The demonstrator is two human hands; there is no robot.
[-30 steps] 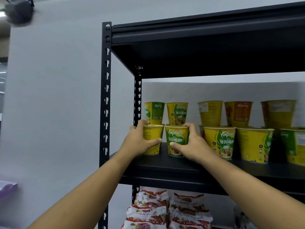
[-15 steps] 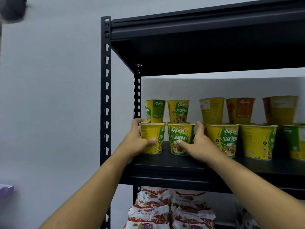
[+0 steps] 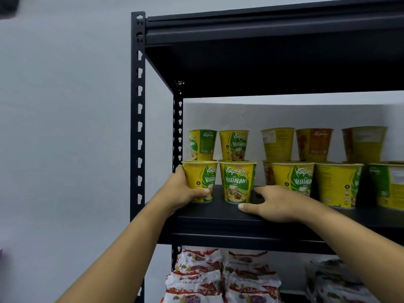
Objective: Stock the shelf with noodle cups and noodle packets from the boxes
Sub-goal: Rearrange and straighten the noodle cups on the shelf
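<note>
Left hand wraps the end noodle cup: thumb across its front near the base, fingers round its left side, cup upright on the shelf board. Right hand loose, fingers spread, holding nothing; second cup stands just left of its fingertips, contact unclear. Other cups right of and behind those fingers; noodle packets on the tier below

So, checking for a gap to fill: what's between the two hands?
Head view: the second front cup stands upright between the left hand, which grips the end cup, and the open right hand.
</note>
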